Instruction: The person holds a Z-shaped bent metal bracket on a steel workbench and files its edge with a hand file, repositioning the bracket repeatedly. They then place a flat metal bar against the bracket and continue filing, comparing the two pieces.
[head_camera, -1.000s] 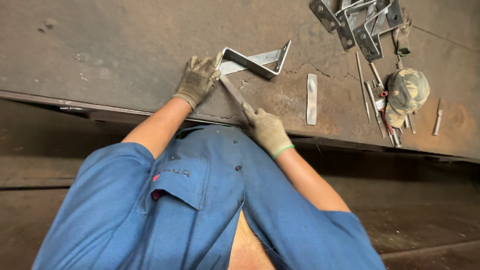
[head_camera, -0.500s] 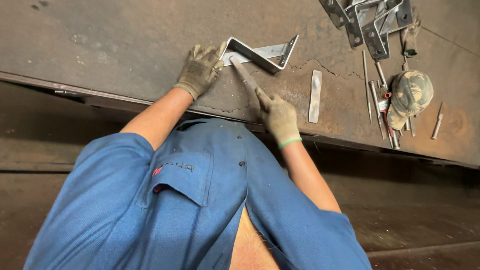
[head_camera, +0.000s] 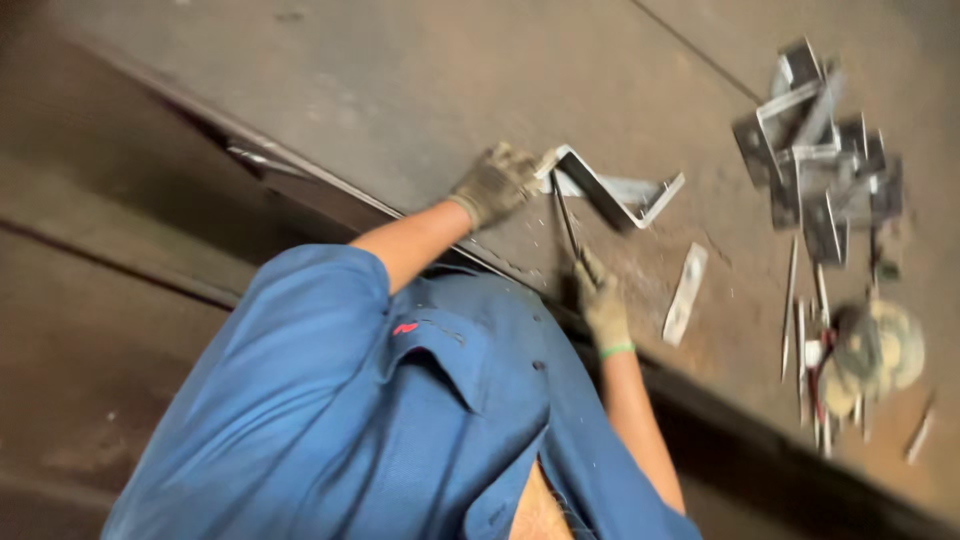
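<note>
Two gloved hands at work on a rusty steel table (head_camera: 420, 90), seen from above the person's blue shirt (head_camera: 380, 420). Landmark: bent metal bracket (head_camera: 610, 195), a zigzag strip lying near the table's front edge. Left hand (head_camera: 495, 183) is closed over the bracket's left end, fingers curled on it, pressing it to the table. Right hand (head_camera: 603, 305) sits just below the bracket, closed around a thin rod-like tool (head_camera: 567, 222) whose tip reaches up to the bracket's left part; blur hides whether tip and metal touch. Flat metal strip (head_camera: 686, 294) lies loose just below and right of the bracket. Heap of similar brackets (head_camera: 820, 165) well to the bracket's right. Bunched glove or rag (head_camera: 880, 350) with thin rods (head_camera: 790, 320) beside it, lower right of the bracket.
</note>
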